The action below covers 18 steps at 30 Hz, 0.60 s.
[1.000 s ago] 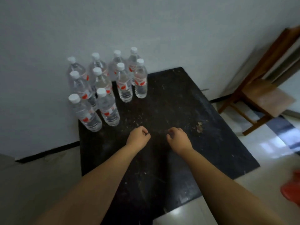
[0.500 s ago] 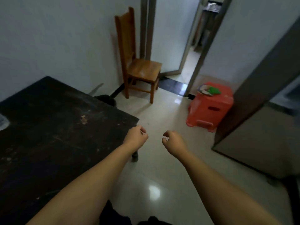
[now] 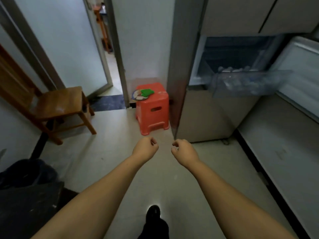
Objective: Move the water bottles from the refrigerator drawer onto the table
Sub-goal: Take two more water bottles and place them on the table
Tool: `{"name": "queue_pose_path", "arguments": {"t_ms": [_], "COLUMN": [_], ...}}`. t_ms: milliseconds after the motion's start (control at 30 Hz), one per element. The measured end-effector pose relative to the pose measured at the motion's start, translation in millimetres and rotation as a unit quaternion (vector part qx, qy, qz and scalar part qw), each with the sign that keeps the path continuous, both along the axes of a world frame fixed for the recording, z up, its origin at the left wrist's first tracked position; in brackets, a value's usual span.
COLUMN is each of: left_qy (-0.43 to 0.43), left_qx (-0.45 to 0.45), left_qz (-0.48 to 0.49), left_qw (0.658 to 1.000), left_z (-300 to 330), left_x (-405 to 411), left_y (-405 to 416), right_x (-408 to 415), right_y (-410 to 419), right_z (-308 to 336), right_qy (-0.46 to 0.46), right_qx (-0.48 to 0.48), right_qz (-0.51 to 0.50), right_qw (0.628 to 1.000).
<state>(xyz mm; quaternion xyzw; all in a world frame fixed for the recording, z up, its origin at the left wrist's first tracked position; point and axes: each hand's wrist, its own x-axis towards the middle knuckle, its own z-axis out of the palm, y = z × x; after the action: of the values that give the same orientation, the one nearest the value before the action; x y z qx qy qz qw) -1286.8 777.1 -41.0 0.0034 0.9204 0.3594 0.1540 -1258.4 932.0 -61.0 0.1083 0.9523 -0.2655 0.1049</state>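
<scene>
The refrigerator (image 3: 215,116) stands at the upper right with its clear drawer (image 3: 248,83) pulled out. Blurred clear water bottles (image 3: 233,69) lie inside the drawer. My left hand (image 3: 145,150) and my right hand (image 3: 185,150) hover side by side over the floor in the middle, both loosely curled and holding nothing. They are well short of the drawer. A corner of the black table (image 3: 29,204) shows at the bottom left.
An orange plastic stool (image 3: 152,109) with a green item on top stands beside the refrigerator. A wooden chair (image 3: 57,104) is at the left, a dark bin (image 3: 25,171) below it. An open refrigerator door (image 3: 300,71) juts out at the right. My shoe (image 3: 153,213) is on the tiled floor.
The view has swung right from the table with its standing bottles to the refrigerator. Both hands have stayed curled and empty in front of me.
</scene>
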Motion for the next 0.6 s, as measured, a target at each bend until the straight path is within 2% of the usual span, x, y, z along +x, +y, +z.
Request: {"name": "queue_pose_path", "arguments": {"t_ms": [300,500,600], "left_qy": [0.032,0.027,0.027], "left_qx": [-0.014,-0.012,-0.007], "left_qz": [-0.172,-0.264,-0.28], "left_qw": [0.984,0.964,0.96], "left_z": [15,10,8], "left_x": [-119,-148,-165], "left_y": [124,209,247], "right_x": [-69,-83,-97], "right_y": [120,182,217], "right_z": [25,22,23], "right_qy": [0.044,0.044,0.051], "right_qx": [-0.007,-0.02,-0.019], "right_qz": [-0.178,-0.26,-0.278], "right_qw": [0.983,0.965,0.959]}}
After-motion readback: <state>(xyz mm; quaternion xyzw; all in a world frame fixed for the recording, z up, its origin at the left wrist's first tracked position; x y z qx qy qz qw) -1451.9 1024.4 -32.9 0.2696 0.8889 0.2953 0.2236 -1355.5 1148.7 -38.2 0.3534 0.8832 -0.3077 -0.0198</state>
